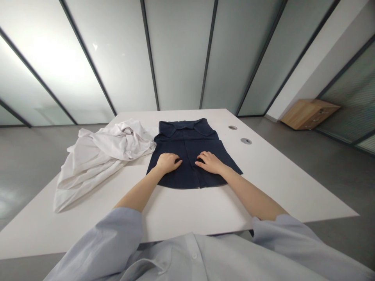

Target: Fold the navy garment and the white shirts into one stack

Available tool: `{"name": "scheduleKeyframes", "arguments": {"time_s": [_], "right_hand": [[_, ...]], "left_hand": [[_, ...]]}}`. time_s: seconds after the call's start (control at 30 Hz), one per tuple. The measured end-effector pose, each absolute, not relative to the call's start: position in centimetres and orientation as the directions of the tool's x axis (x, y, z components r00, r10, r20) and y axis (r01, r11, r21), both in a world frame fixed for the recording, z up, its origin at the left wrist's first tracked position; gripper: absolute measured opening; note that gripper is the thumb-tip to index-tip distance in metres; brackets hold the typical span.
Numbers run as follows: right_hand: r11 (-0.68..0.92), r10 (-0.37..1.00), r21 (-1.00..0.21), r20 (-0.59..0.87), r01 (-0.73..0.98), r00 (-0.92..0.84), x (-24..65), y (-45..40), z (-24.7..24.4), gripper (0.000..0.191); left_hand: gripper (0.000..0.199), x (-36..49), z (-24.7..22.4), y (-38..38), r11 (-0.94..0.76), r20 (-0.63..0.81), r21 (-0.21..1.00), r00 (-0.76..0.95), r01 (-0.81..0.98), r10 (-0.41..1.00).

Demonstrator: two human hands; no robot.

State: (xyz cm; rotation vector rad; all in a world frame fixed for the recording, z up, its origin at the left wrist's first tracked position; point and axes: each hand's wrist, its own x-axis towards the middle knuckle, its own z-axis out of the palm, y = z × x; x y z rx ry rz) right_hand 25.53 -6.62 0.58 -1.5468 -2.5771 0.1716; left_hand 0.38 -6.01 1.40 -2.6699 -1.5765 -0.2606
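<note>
A dark navy garment (187,146) lies spread on the white table, its far part folded over with a collar-like shape showing near the top. My left hand (169,162) rests on the left part of the cloth, thumb apart from the curved fingers. On the right part lies my right hand (210,162), its fingers slightly bent and the thumb pointing inward. Neither hand grips the fabric. Beside the garment, on the left, a crumpled white cloth (108,150) touches its edge.
The white table (278,183) has two round cable holes (246,141) (233,127) on its right side. The white cloth hangs past the left edge. Frosted glass panels (178,54) stand behind, and a wooden cabinet (306,113) is at the far right.
</note>
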Motion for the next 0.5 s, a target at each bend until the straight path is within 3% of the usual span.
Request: {"name": "scheduleKeyframes", "arguments": {"time_s": [0.27, 0.5], "right_hand": [[0.407, 0.913, -0.155, 0.043, 0.900, -0.405, 25.7, -6.1, -0.8, 0.063], [0.465, 0.885, -0.228, 0.082, 0.855, -0.459, 26.1, -5.9, -1.2, 0.074]], "left_hand": [[0.055, 0.7, 1.1, -6.3, -0.484, 0.124, 0.090, 0.472, 0.871, 0.873], [0.094, 0.8, -0.3, -6.4, -0.475, 0.017, 0.100, 0.476, 0.874, 0.879]]}}
